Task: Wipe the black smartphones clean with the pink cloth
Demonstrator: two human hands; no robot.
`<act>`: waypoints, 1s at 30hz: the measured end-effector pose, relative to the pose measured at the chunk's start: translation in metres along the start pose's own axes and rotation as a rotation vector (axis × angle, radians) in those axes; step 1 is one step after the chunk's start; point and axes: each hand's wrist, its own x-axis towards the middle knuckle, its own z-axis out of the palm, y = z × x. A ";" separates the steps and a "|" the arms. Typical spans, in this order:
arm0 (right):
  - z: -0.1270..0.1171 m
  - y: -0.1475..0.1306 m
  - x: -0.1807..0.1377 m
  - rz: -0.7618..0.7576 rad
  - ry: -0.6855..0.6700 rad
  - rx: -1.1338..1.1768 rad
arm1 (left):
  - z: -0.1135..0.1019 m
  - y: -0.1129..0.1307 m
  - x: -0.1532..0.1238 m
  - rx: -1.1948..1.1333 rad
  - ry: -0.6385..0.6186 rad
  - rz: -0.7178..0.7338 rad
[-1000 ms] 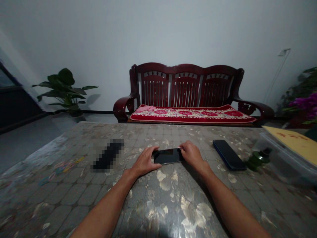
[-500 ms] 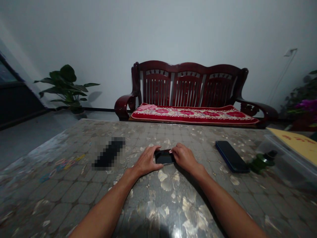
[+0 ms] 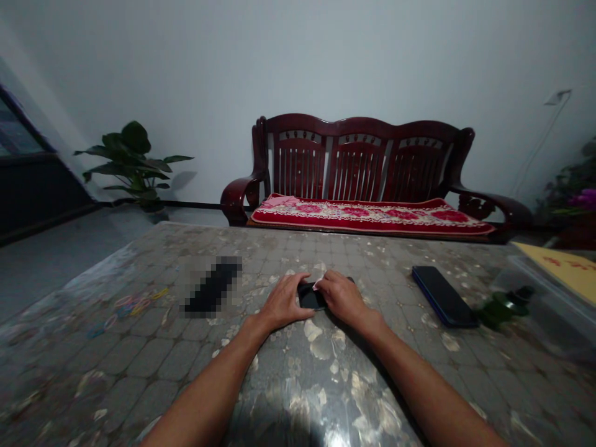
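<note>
A dark smartphone (image 3: 308, 298) lies flat on the patterned tablecloth (image 3: 321, 379), its glossy screen facing up. My left hand (image 3: 283, 301) is closed around its left end, with the thumb along the near edge and fingers along the far edge. Over the phone's right part, my right hand (image 3: 345, 299) pinches a small whitish piece, like tissue or cloth (image 3: 318, 285), against the screen. The hand covers much of that side; a dark corner shows beyond it.
To the left are colourful bands (image 3: 135, 304) and a pixelated dark object (image 3: 214, 288). On the right lie another phone (image 3: 444, 297), a green bottle (image 3: 503, 310) and a clear plastic box (image 3: 544, 316) with yellow paper (image 3: 561, 264) on top. A wooden bench (image 3: 358, 158) stands behind the table.
My right hand has slid left across the screen with the whitish piece, uncovering the phone's far right corner. My left hand keeps its hold. The whole view has shifted slightly.
</note>
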 end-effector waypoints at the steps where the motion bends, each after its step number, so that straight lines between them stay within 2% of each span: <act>1: 0.000 0.001 0.000 -0.008 0.001 0.008 | 0.000 0.000 0.000 -0.001 0.003 0.003; 8: -0.016 0.045 -0.006 0.150 0.007 -0.009 | -0.001 0.001 0.000 -0.004 0.007 -0.002; 13: -0.023 0.068 -0.011 0.090 -0.045 0.085 | -0.005 0.006 0.000 0.038 0.001 -0.017; 21: -0.037 0.076 -0.015 0.153 -0.293 0.280 | -0.004 0.006 0.000 0.072 -0.007 -0.020; 25: -0.042 0.077 -0.017 0.184 -0.323 0.279 | -0.002 0.004 0.000 0.054 0.004 -0.015; 30: -0.047 0.063 -0.017 0.160 -0.313 0.142 | 0.000 0.002 0.000 0.037 0.014 -0.006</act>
